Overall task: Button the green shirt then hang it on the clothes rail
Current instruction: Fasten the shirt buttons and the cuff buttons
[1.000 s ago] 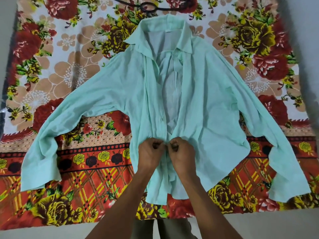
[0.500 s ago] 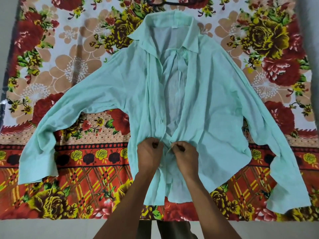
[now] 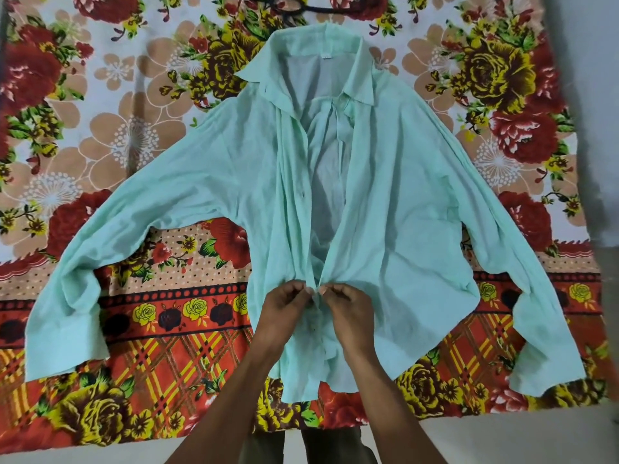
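Both hands are pinching the two front edges of the green shirt (image 3: 395,202) right where they meet. The left hand (image 3: 284,309) has thumb and forefinger closed on the left placket, and the right hand (image 3: 348,309) does the same on the right edge, fingertips nearly touching each other. Can't actually see the button or hole between them, too small.

Just below the fingers the front looks already closed, and there's what looks like a small button there. Above the fingers the shirt gapes open all the way up to the collar (image 3: 321,58). Out to either side the sleeves are spread flat on the floral bedsheet (image 3: 134,135), and well beyond the collar, at the far edge, sits a dark hanger (image 3: 294,6).

What I'd worry about: the fabric's thin and bunched up around the pinch, so the button could easily go through the wrong hole and the whole front ends up skewed. Pulling the edges unevenly could also pop the lower one back out.
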